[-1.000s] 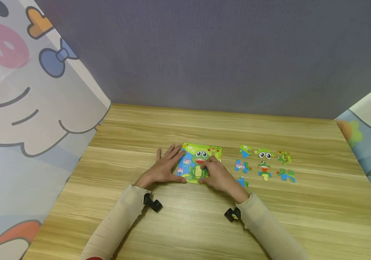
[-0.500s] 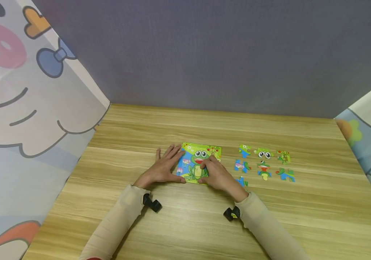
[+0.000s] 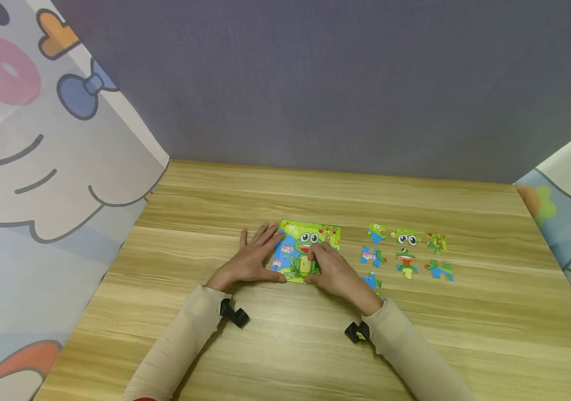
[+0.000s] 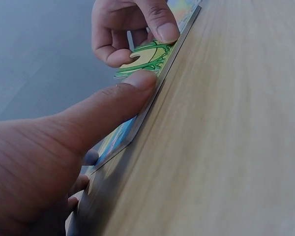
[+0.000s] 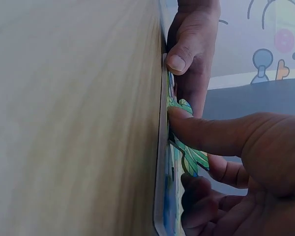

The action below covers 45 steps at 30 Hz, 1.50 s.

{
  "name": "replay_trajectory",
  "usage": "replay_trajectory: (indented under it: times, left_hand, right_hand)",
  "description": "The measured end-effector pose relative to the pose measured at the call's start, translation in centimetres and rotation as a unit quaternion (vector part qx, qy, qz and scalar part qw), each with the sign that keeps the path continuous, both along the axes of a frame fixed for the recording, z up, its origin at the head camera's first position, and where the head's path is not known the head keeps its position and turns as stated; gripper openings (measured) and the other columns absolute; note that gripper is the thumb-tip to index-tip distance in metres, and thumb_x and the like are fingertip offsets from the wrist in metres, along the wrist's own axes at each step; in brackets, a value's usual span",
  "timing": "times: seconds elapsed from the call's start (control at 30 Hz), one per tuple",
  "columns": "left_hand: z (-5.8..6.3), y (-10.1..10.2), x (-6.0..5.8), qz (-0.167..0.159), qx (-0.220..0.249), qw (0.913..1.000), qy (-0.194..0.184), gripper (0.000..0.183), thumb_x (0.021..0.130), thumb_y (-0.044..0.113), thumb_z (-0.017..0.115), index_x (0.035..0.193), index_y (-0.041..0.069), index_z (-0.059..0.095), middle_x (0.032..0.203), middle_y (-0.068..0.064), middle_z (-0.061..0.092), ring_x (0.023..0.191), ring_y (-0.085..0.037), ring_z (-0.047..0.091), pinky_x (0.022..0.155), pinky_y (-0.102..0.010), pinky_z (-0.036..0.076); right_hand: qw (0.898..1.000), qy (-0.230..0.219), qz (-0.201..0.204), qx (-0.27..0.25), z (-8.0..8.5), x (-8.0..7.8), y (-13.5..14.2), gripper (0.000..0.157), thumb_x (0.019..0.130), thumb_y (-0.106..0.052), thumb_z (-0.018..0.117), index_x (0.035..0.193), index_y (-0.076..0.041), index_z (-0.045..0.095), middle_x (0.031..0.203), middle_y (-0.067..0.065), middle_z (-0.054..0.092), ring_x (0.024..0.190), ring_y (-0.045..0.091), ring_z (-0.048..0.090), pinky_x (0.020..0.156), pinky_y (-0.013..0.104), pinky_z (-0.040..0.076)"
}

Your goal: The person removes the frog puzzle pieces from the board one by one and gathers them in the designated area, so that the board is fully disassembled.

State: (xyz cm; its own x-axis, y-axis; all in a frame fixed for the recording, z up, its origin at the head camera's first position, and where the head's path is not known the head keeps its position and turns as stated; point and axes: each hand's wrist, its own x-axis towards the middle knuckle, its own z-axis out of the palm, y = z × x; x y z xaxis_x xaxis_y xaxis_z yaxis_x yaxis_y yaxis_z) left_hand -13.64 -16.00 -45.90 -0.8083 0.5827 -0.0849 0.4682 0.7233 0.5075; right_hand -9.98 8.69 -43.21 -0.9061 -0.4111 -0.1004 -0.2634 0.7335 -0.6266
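A square frog jigsaw board (image 3: pixel 310 224) lies flat on the table, a green frog on a blue and yellow ground. My left hand (image 3: pixel 251 262) rests at its left side with fingers spread; the thumb lies on the near edge. At the board's lower right, my right hand (image 3: pixel 338 273) pinches a green-and-yellow puzzle piece (image 4: pixel 150 58) between thumb and curled fingers. The right wrist view shows this green piece (image 5: pixel 194 160) tilted up from the board, its lower side near the board's edge. The fingers cover part of it.
Right of the board lie several loose puzzle pieces, among them one with the frog's eyes (image 3: pixel 407 238), a mouth piece (image 3: pixel 407 262) and a blue-green piece (image 3: pixel 441 269). One blue piece (image 3: pixel 372 280) is partly behind the right hand. A grey partition (image 3: pixel 335 89) stands behind the wooden table (image 3: pixel 290 345).
My right hand's fingers have shifted very slightly at the board's lower right. The left hand, the board and the loose pieces stay in place.
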Motion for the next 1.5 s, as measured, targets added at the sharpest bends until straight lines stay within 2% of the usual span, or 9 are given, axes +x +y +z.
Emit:
replay_trajectory:
  times: [0.13,0.27,0.43,0.63,0.77,1.0,1.23,1.33,1.5]
  left_hand:
    - [0.0,0.0,0.0,-0.001,0.001,1.0,0.001,0.107,0.077,0.051,0.082,0.16,0.014,0.025,0.171,-0.013,0.011,0.158,-0.039,0.004,0.115,-0.077,-0.006]
    - [0.0,0.0,0.0,-0.001,-0.002,1.0,0.002,0.108,0.077,0.052,0.082,0.16,0.015,0.025,0.171,-0.012,0.01,0.158,-0.038,0.003,0.115,-0.077,-0.006]
    - [0.1,0.0,0.0,0.001,0.001,1.0,0.001,0.108,0.077,0.052,0.083,0.16,0.014,0.026,0.171,-0.012,0.011,0.158,-0.039,0.004,0.115,-0.077,-0.006]
    - [0.2,0.0,0.1,0.0,0.002,1.0,-0.005,0.108,0.077,0.052,0.083,0.16,0.014,0.025,0.171,-0.013,0.01,0.158,-0.039,0.003,0.115,-0.077,-0.007]
    - [0.1,0.0,0.1,0.0,0.003,1.0,-0.005,0.108,0.077,0.051,0.083,0.16,0.014,0.025,0.171,-0.013,0.01,0.158,-0.039,0.003,0.115,-0.077,-0.007]
    - [0.1,0.0,0.0,0.002,0.002,1.0,-0.001,0.108,0.076,0.052,0.083,0.16,0.014,0.026,0.171,-0.012,0.011,0.158,-0.039,0.004,0.115,-0.077,-0.007]
    - [0.1,0.2,0.0,-0.003,-0.006,1.0,-0.005,0.108,0.077,0.053,0.082,0.16,0.015,0.025,0.171,-0.011,0.009,0.159,-0.038,0.002,0.115,-0.076,-0.008]
    - [0.0,0.1,0.0,-0.003,-0.008,1.0,-0.005,0.109,0.077,0.053,0.082,0.161,0.015,0.024,0.171,-0.011,0.009,0.159,-0.038,0.001,0.115,-0.076,-0.008]
    - [0.1,0.0,0.0,-0.002,-0.006,1.0,-0.002,0.109,0.077,0.052,0.083,0.161,0.015,0.024,0.171,-0.011,0.009,0.159,-0.038,0.001,0.115,-0.076,-0.008]
  right_hand:
    - [1.0,0.021,0.011,0.005,0.2,0.1,0.1,0.037,0.079,-0.015,0.086,0.098,-0.01,0.054,0.094,0.003,0.058,0.083,0.016,0.05,0.074,0.032,0.045]
    - [0.999,0.021,0.031,-0.005,0.5,0.0,0.4,0.027,0.085,-0.012,0.08,0.098,-0.01,0.056,0.085,0.0,0.058,0.077,0.013,0.05,0.07,0.028,0.044]
    - [0.996,0.009,0.071,-0.046,0.6,-0.4,1.2,0.015,0.091,-0.002,0.067,0.102,-0.007,0.059,0.082,0.001,0.06,0.071,0.008,0.05,0.065,0.023,0.044]
    - [0.989,-0.008,0.108,-0.096,0.4,-0.8,2.0,0.014,0.096,0.005,0.054,0.107,-0.002,0.06,0.088,0.008,0.066,0.073,0.007,0.055,0.068,0.022,0.048]
    - [0.988,-0.028,0.1,-0.112,0.2,-1.1,2.3,0.014,0.097,0.004,0.054,0.108,-0.002,0.061,0.093,0.01,0.067,0.079,0.009,0.059,0.072,0.023,0.051]
    - [0.986,-0.051,0.074,-0.137,0.5,-1.3,2.8,0.015,0.097,0.002,0.056,0.109,-0.003,0.063,0.095,0.011,0.067,0.08,0.012,0.058,0.071,0.024,0.051]
    - [0.977,-0.106,0.04,-0.18,1.0,-1.3,4.2,0.015,0.099,-0.002,0.057,0.113,-0.002,0.063,0.099,0.014,0.064,0.081,0.02,0.059,0.068,0.027,0.053]
    - [0.978,-0.102,0.034,-0.181,1.0,-1.3,5.3,0.014,0.097,-0.001,0.058,0.111,-0.001,0.063,0.098,0.013,0.064,0.084,0.019,0.058,0.073,0.025,0.051]
    - [0.978,-0.096,0.028,-0.184,1.0,-1.1,7.5,0.015,0.097,0.001,0.059,0.112,0.002,0.062,0.1,0.015,0.064,0.086,0.016,0.058,0.073,0.022,0.052]
